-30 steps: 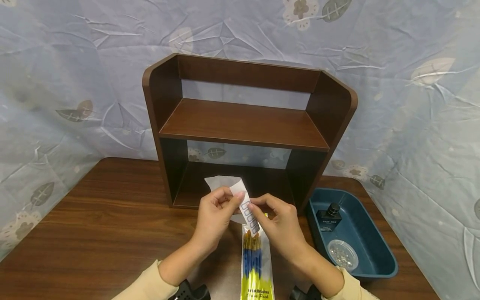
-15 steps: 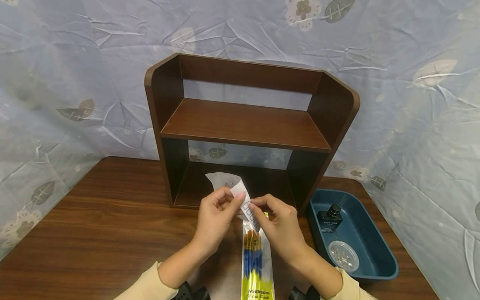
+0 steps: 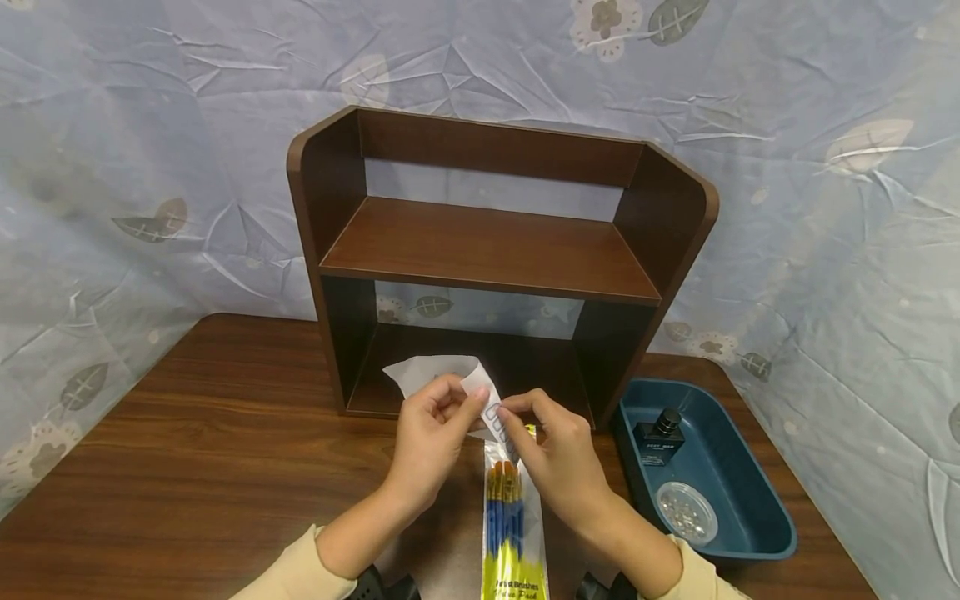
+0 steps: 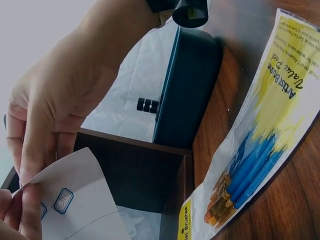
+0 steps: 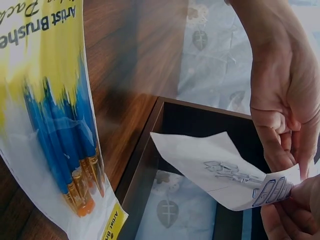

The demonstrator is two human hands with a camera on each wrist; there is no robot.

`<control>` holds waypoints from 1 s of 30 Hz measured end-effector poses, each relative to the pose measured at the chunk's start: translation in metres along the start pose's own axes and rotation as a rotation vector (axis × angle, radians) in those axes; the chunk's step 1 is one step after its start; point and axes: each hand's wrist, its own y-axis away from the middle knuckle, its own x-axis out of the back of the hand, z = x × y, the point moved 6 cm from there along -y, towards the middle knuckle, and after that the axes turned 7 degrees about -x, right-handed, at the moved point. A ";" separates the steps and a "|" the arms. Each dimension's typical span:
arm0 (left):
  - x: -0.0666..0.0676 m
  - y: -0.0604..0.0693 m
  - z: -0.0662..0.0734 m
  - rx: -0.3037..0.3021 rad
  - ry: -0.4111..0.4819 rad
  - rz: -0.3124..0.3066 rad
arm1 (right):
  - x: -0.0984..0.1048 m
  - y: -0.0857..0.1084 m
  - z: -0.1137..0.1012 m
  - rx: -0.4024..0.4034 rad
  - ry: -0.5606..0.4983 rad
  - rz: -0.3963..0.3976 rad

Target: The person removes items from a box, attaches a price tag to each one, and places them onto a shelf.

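So the table is carrying a brown shelf, blue tray and brush pack, whose near end is getting cut off in the head view. Left hand and right hand are both pinching a paper sheet above the pack's far end. Its loose flap is now swinging further left, so I'd guess they're still working it. They're hiding some labels; the print isn't reading.

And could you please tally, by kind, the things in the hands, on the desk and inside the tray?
Printed paper sheet: 1
Brush pack: 1
Brown shelf: 1
Blue tray: 1
Black bottle: 1
Clear round container: 1
Total: 6
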 end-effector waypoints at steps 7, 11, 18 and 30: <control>0.003 -0.001 -0.003 -0.010 -0.037 -0.007 | -0.002 0.002 0.004 -0.094 -0.077 -0.036; 0.006 -0.001 -0.004 -0.005 -0.051 -0.010 | -0.004 0.001 0.007 -0.138 -0.146 -0.062; 0.009 -0.002 -0.003 -0.012 -0.058 -0.007 | -0.005 0.002 0.011 -0.178 -0.235 -0.091; 0.019 0.000 0.000 0.023 -0.112 -0.002 | -0.004 0.001 0.027 -0.378 -0.502 -0.108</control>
